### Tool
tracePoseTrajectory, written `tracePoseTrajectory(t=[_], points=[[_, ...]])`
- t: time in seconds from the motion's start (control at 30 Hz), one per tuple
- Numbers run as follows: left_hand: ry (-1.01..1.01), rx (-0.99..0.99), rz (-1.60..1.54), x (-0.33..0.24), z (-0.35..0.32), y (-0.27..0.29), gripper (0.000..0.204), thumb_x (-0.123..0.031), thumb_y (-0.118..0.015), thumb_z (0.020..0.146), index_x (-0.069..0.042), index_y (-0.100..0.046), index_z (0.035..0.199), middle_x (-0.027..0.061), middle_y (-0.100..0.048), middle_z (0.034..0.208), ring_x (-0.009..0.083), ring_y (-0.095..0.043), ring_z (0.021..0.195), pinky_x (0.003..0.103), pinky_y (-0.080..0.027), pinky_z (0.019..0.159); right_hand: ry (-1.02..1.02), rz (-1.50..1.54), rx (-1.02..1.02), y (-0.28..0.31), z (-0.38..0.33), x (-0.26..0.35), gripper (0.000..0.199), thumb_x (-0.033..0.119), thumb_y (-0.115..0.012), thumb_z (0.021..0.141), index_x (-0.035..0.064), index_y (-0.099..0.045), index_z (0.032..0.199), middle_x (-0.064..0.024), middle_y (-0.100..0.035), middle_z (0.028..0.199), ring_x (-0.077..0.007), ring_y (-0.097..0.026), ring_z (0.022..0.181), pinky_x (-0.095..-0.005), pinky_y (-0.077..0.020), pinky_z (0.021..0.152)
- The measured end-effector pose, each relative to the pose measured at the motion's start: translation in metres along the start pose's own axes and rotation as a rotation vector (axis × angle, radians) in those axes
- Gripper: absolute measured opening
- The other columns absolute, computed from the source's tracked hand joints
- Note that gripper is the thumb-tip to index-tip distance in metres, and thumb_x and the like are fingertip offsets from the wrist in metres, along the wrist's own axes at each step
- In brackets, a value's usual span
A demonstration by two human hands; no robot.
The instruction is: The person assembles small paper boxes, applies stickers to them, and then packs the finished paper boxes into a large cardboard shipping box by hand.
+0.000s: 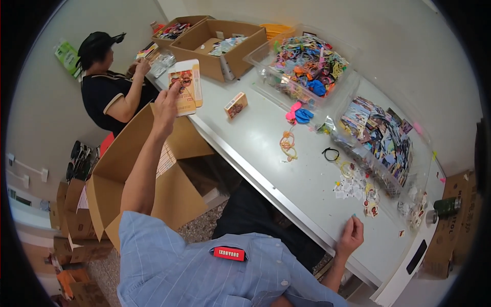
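Note:
Raised over the table's left edge, my left hand (166, 106) is closed on flat printed cardboard cartons (190, 84), yellow and white with a food-like picture; they seem to overlap. A small folded-up carton (236, 106) in similar colours stands on the table to their right. My right hand (351, 237) rests by the front edge of the table, fingers pinched together. A tiny bluish speck shows at its fingertips, too small to name. Nearest to it lie small stickers and charms (371, 202) and scattered white paper bits (350, 188).
Clear bins hold colourful trinkets (309, 64) and many small cards (381, 135). Hair ties (288, 145), a black band (331, 154) and blue balloon-like pieces (304, 115) lie about. A large open cardboard box (123, 169) stands below my left arm. Another person (112, 82) works at the far left.

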State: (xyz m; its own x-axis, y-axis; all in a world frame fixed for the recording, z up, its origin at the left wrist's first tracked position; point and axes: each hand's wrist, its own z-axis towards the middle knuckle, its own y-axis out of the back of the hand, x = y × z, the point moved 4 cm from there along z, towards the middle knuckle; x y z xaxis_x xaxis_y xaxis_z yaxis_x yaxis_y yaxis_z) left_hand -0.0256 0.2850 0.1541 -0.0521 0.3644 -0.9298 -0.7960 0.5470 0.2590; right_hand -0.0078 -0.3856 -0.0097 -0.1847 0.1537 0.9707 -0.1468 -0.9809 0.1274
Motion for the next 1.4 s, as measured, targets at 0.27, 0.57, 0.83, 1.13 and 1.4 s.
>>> tracePoseTrajectory(t=[0.27, 0.57, 0.83, 1.13, 1.4], points=[[0.348, 0.191, -0.874, -0.086, -0.194, -0.117, 0.043, -0.033, -0.051, 0.106, 0.002, -0.052, 0.132, 0.0108, -0.066, 0.123, 0.0205, -0.071, 0.104, 0.035, -0.060, 0.086, 0.484, 0.072, 0.405, -0.158, 0.004, 0.153, 0.046, 0.000, -0.078, 0.081, 0.0002, -0.063, 0.124, -0.0155, -0.068, 0.113, -0.0223, -0.068, 0.094, -0.0331, -0.0555, 0.084], [-0.090, 0.339, -0.439, -0.100, -0.279, -0.180, 0.044, -0.010, -0.074, 0.092, 0.007, -0.045, 0.121, 0.0188, -0.069, 0.110, 0.0175, -0.069, 0.099, 0.029, -0.058, 0.083, 0.693, -0.237, 0.223, -0.150, 0.021, 0.175, 0.046, 0.006, -0.079, 0.081, -0.0008, -0.062, 0.123, -0.0201, -0.068, 0.115, -0.0326, -0.069, 0.100, -0.0361, -0.0569, 0.083], [-0.197, 0.389, -0.129, -0.086, -0.299, -0.186, 0.044, -0.012, -0.079, 0.088, 0.006, -0.050, 0.115, 0.0168, -0.072, 0.101, 0.0146, -0.070, 0.092, 0.027, -0.057, 0.077, 0.424, -0.327, 0.185, -0.154, 0.015, 0.126, 0.017, -0.003, -0.065, 0.081, 0.0009, -0.066, 0.097, -0.0157, -0.069, 0.092, -0.0291, -0.069, 0.084, -0.0348, -0.0560, 0.076], [0.692, 0.369, -0.852, -0.017, -0.244, -0.173, 0.044, -0.028, -0.061, 0.101, 0.004, -0.056, 0.129, 0.0148, -0.071, 0.113, 0.0216, -0.073, 0.093, 0.033, -0.060, 0.081, 0.085, 0.774, 0.732, -0.143, -0.016, 0.135, 0.006, -0.004, -0.058, 0.080, -0.0003, -0.060, 0.084, -0.0118, -0.065, 0.089, -0.0202, -0.064, 0.080, -0.0370, -0.0538, 0.082], [0.883, 0.722, -0.812, -0.006, -0.239, -0.157, 0.042, -0.021, -0.068, 0.095, 0.005, -0.060, 0.126, 0.0162, -0.071, 0.116, 0.0229, -0.073, 0.097, 0.035, -0.061, 0.082, 0.050, 0.378, 0.626, -0.112, 0.007, 0.135, 0.006, 0.002, -0.065, 0.093, -0.0014, -0.066, 0.089, -0.0004, -0.061, 0.078, -0.0060, -0.050, 0.066, -0.0205, -0.0381, 0.060]])
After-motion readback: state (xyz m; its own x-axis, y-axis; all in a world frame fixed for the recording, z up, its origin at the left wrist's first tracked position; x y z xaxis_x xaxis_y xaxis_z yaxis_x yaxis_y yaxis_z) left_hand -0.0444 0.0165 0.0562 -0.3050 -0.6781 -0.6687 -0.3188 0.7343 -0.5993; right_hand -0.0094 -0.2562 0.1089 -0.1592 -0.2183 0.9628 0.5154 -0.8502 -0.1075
